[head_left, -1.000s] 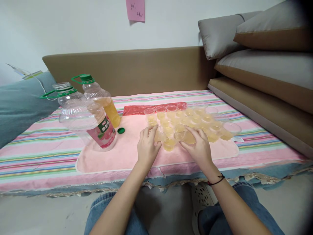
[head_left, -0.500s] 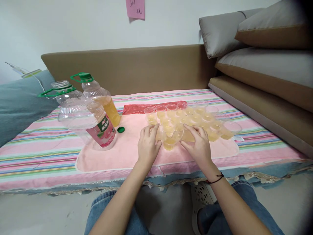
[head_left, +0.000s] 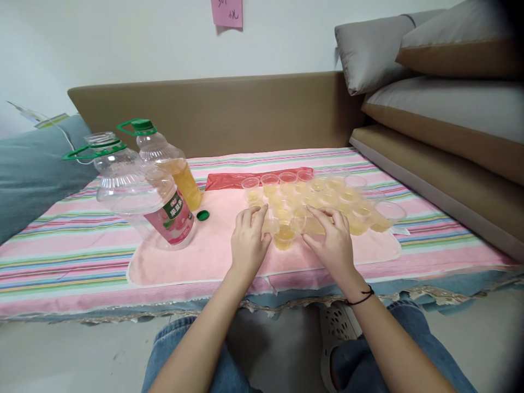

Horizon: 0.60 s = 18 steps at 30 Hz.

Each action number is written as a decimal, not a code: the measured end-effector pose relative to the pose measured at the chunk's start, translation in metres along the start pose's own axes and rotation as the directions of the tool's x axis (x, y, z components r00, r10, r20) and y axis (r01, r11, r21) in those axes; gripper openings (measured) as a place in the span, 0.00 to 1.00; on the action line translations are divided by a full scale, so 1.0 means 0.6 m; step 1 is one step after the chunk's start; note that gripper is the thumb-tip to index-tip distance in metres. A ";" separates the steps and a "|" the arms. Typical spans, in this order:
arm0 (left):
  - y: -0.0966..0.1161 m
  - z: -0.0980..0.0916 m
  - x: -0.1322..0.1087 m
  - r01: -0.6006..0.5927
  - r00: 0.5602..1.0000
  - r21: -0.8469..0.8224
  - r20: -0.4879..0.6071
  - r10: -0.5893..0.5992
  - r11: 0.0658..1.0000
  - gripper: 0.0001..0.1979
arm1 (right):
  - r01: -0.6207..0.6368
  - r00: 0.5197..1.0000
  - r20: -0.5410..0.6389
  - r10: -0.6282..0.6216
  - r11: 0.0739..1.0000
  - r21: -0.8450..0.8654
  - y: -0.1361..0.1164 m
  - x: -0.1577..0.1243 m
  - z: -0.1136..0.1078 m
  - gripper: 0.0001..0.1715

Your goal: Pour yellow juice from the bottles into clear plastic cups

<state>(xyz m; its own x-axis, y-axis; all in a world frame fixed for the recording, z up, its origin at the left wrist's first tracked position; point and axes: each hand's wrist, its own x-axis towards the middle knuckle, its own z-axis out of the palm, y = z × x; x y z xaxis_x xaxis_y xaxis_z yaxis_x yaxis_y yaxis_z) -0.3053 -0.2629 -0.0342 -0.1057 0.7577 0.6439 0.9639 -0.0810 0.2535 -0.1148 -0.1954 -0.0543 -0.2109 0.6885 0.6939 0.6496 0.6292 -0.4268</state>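
Several clear plastic cups of pale yellow drink stand close together on a pink mat [head_left: 196, 262]. My left hand [head_left: 250, 240] has its thumb and fingers curled round a plastic cup [head_left: 271, 225] at the near left of the group. A similar cup [head_left: 300, 221] on the right is gripped by my right hand [head_left: 331, 234], palm facing inward. Between them, closest to me, stands another filled cup [head_left: 284, 237]. The hands partly cover the cups behind them. Along the back row, the rims overlap a red plastic wrapper [head_left: 229, 180].
At left stands a large clear bottle [head_left: 135, 196], uncapped, with a pink label. Behind it is a capped bottle [head_left: 184, 180] partly full of yellow drink. A green cap [head_left: 202, 215] lies beside them. Brown and grey cushions [head_left: 446, 120] are stacked at right.
The view has tilted very slightly. Both hands stay at the same two cups, and the cups and bottles keep their places.
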 end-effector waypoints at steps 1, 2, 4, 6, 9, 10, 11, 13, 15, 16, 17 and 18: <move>0.000 0.000 0.000 -0.001 1.000 0.001 0.000 0.001 1.000 0.31 | 0.003 1.000 0.001 -0.003 1.000 0.000 0.000 0.000 0.000 0.31; 0.000 0.000 0.000 0.000 1.000 0.002 0.001 0.000 1.000 0.31 | 0.004 1.000 0.005 -0.004 1.000 0.001 -0.001 0.000 0.000 0.31; 0.001 0.000 0.000 0.002 1.000 0.004 0.008 -0.002 1.000 0.31 | 0.002 1.000 0.011 -0.002 1.000 0.003 -0.001 0.001 -0.001 0.31; 0.001 0.000 0.000 0.004 1.000 0.006 0.015 -0.004 1.000 0.31 | -0.002 1.000 0.014 0.002 1.000 0.006 -0.002 0.001 -0.001 0.31; 0.002 0.000 0.001 0.006 1.000 0.002 0.020 -0.006 1.000 0.31 | 0.000 1.000 0.015 0.000 1.000 0.005 -0.002 0.002 -0.002 0.31; 0.002 0.000 0.001 0.007 1.000 0.000 0.021 -0.007 1.000 0.31 | 0.002 1.000 0.015 -0.002 1.000 0.004 -0.003 0.002 -0.002 0.31; 0.003 0.001 0.001 0.006 1.000 -0.001 0.021 -0.006 1.000 0.31 | 0.004 1.000 0.015 -0.004 1.000 0.002 -0.003 0.002 -0.002 0.31; 0.003 0.001 0.001 -0.001 1.000 0.001 0.020 0.001 1.000 0.31 | 0.005 1.000 0.016 -0.005 1.000 -0.002 -0.003 0.003 -0.003 0.31; 0.003 0.001 0.001 -0.009 1.000 0.010 0.019 0.009 1.000 0.31 | 0.005 1.000 0.020 -0.004 1.000 -0.009 -0.003 0.003 -0.003 0.30; 0.003 0.001 0.001 -0.012 1.000 0.014 0.017 0.012 1.000 0.31 | 0.006 1.000 0.021 -0.005 1.000 -0.011 -0.003 0.003 -0.003 0.30; 0.003 0.001 0.001 -0.015 1.000 0.018 0.016 0.015 1.000 0.31 | 0.008 1.000 0.020 -0.007 1.000 -0.013 -0.003 0.003 -0.003 0.30; 0.003 0.002 0.001 -0.018 1.000 0.022 0.014 0.018 1.000 0.31 | 0.011 1.000 0.018 -0.010 1.000 -0.013 -0.002 0.002 -0.003 0.30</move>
<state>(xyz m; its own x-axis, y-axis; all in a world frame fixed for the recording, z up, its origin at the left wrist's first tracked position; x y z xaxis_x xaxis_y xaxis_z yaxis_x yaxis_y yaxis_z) -0.3034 -0.2620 -0.0340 -0.0854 0.7649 0.6385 0.9709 -0.0801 0.2259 -0.1148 -0.1959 -0.0516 -0.2306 0.6883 0.6878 0.6568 0.6317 -0.4118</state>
